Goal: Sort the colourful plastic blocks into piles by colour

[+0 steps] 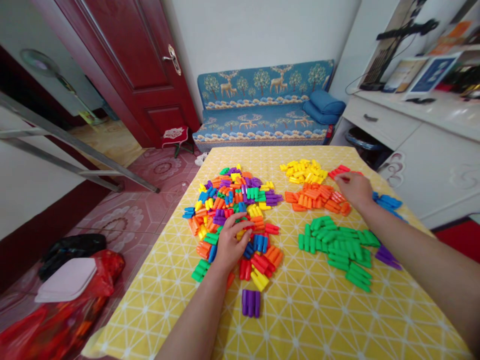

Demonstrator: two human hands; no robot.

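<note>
My left hand (233, 242) reaches into a mixed pile of coloured plastic pieces (225, 195), its fingers apart over red, yellow and blue ones. Over at the right, my right hand (354, 189) is at the red pieces (339, 171), fingertips together; whether a piece is between them is hidden. Nearby lie single-colour groups: yellow pieces (304, 171), orange pieces (317, 196), green pieces (337, 242), blue pieces (388, 201) partly behind my right arm, and a purple piece (388, 256) beside that forearm. One purple piece (251, 303) sits apart, nearest me.
A yellow patterned cloth (300, 320) covers the table. Beyond it stands a blue sofa (258, 117). A white cabinet (431, 150) is at the right. On the floor at left are red bags (56, 320), a black bag (71, 250) and a metal ladder (82, 155).
</note>
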